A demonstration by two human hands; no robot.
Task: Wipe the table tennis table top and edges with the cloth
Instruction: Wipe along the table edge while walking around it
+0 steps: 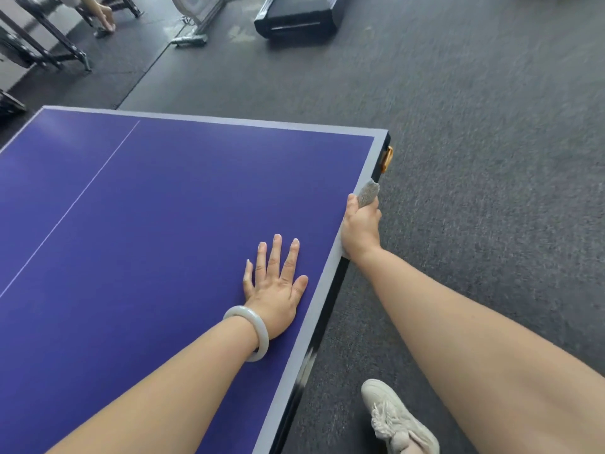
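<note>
The blue table tennis table [157, 204] fills the left and middle of the view, with a pale grey border and a thin white centre line. My left hand [276, 283] lies flat on the top near the right edge, fingers spread, holding nothing; a pale bangle circles the wrist. My right hand [360, 229] grips the table's right side edge, closed around a grey cloth [368, 193] that sticks out ahead of the fingers against the edge. An orange fitting [388, 158] sits on the side edge near the far right corner.
Dark grey carpet [474, 142] surrounds the table. My pale shoe [397, 421] stands on it beside the near edge. A black treadmill base [299, 14], metal frames [42, 37] and another person's hand [106, 16] are at the far end of the room.
</note>
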